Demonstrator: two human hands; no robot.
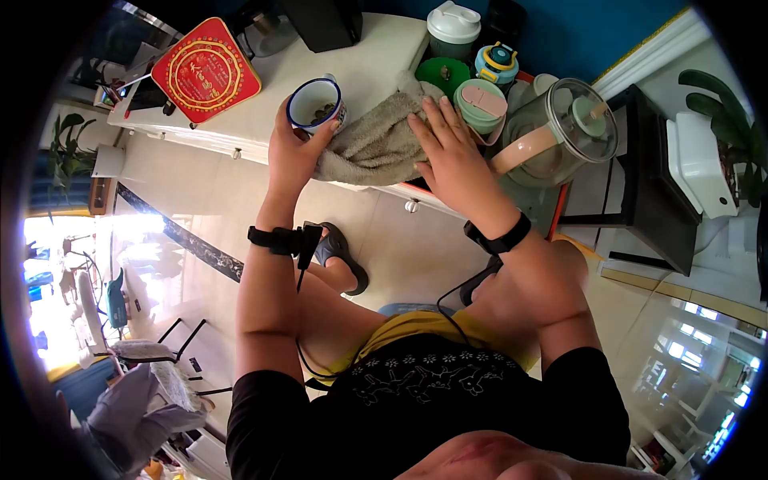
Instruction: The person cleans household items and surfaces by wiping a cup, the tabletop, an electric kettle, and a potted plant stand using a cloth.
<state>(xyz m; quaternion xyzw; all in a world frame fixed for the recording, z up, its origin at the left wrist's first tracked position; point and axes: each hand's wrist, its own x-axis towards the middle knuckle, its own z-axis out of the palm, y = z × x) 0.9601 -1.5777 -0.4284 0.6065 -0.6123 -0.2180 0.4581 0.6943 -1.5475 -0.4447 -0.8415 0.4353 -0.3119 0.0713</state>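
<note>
A white enamel-style mug (340,117) with a dark blue rim stands tilted slightly towards me, and small dark bits lie at its bottom. My left hand (293,150) is wrapped round its near side, thumb on the right. Beside the mug, a grey-green towel (372,144) lies bunched on the cabinet top, its near edge hanging over the front. My right hand (458,152) rests on the towel's right end with fingers stretched out. Close to those fingertips is a light green cup with a pink lid (482,102).
A glass pitcher (552,148) with a pink handle stands right of my right hand. Behind are a green bowl (442,74), a blue-yellow bottle (497,62) and a white-lidded cup (454,26). A red tin (210,72) sits left on the white cabinet (288,60).
</note>
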